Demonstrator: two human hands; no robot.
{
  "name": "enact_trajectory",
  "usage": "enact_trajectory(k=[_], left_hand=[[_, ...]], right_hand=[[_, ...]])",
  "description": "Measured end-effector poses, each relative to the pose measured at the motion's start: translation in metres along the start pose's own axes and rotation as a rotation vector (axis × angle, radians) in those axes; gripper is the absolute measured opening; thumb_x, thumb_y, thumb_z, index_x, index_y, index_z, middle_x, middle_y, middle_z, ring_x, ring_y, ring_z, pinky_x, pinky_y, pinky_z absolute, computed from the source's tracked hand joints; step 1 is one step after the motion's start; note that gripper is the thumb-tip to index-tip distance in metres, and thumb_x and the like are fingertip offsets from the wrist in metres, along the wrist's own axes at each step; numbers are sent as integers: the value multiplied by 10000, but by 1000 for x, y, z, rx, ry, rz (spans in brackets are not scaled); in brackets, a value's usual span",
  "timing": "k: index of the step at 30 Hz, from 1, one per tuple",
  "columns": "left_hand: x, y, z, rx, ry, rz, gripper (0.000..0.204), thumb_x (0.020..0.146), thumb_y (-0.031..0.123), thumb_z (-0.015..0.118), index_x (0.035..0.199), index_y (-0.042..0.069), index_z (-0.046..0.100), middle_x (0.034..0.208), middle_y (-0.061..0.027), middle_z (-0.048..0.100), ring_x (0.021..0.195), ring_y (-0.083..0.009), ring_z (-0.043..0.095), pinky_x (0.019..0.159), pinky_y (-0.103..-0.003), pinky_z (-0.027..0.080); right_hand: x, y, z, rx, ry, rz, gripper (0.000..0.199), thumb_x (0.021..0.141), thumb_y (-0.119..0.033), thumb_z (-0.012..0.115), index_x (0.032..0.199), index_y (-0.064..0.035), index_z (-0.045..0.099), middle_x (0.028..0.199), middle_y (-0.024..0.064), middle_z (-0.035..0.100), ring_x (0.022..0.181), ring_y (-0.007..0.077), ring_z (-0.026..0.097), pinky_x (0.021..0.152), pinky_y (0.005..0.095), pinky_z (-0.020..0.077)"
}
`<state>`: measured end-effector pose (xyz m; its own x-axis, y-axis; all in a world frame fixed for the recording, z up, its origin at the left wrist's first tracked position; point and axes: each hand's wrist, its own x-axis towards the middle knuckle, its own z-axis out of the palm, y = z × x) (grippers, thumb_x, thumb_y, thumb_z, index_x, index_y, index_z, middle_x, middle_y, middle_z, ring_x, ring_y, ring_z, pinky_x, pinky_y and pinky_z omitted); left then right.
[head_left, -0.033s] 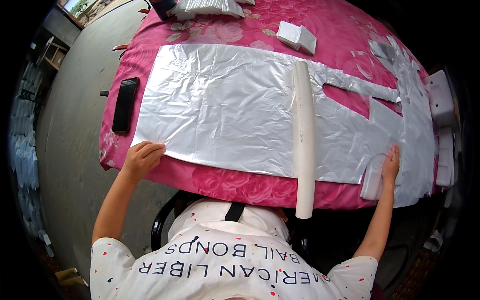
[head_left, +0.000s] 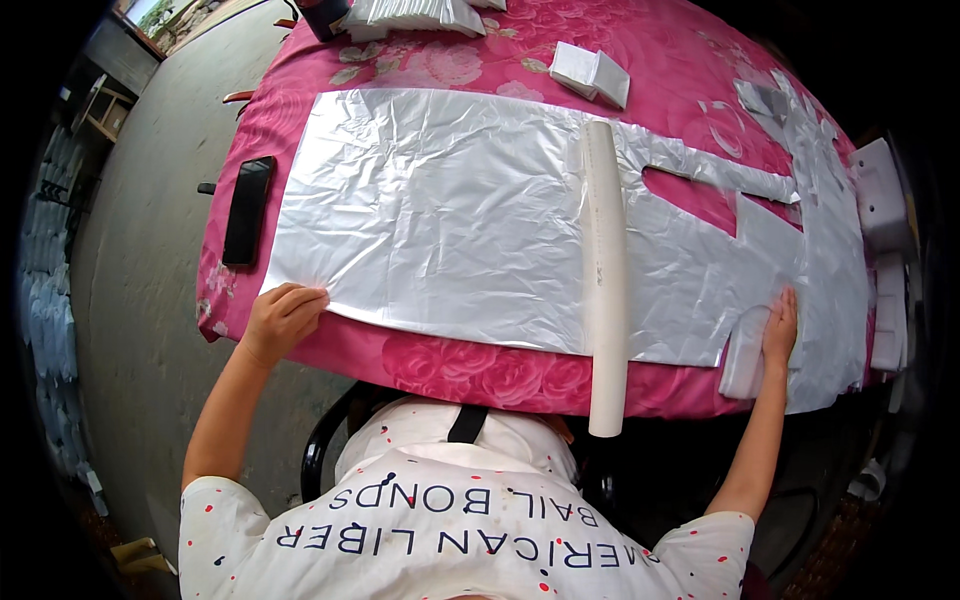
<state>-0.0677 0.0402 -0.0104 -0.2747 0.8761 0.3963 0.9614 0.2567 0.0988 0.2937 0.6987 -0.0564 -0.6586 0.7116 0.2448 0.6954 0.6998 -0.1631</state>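
We find the pink-covered tabletop (head_left: pixel 480 370) extending beneath and beyond both the left fingers (head_left: pixel 300 303) and the right fingers (head_left: pixel 786 312). On it, the creased silver sheet (head_left: pixel 470 220) spans the space between them, its near left corner at the left fingers, which are pinched together on that edge. The white tube (head_left: pixel 605 250) lies across the sheet, nearer the right fingers, its near end overhanging the edge. The black phone (head_left: pixel 248 212) rests beyond the left fingers, off the sheet. The pale block (head_left: pixel 743 355) sits just left of the right fingers; these lie straight, closed round nothing that we can see. We judge the step in hand to be laying out and squaring the sheet; the next move calls for steady, even tension at the left corner without shifting the tube.
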Motion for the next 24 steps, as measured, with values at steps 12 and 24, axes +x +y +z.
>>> enact_trajectory(k=[12,24], left_hand=[[55,33,-14,-306,-64,-120,357,618,103,658,965,38,608,976,-97,628,819,-276,614,697,-357,514],[218,174,121,-489,-63,-75,696,775,373,591,1329,14,368,1441,-264,176,1342,-427,154,1076,-460,220]], right_hand=[[-10,-5,-16,62,167,147,335,917,-179,434,1164,1,570,1314,166,470,1183,299,474,983,334,370],[-16,-1,-23,-24,176,216,228,802,-107,564,991,-6,640,1146,131,600,1039,292,563,902,343,430]])
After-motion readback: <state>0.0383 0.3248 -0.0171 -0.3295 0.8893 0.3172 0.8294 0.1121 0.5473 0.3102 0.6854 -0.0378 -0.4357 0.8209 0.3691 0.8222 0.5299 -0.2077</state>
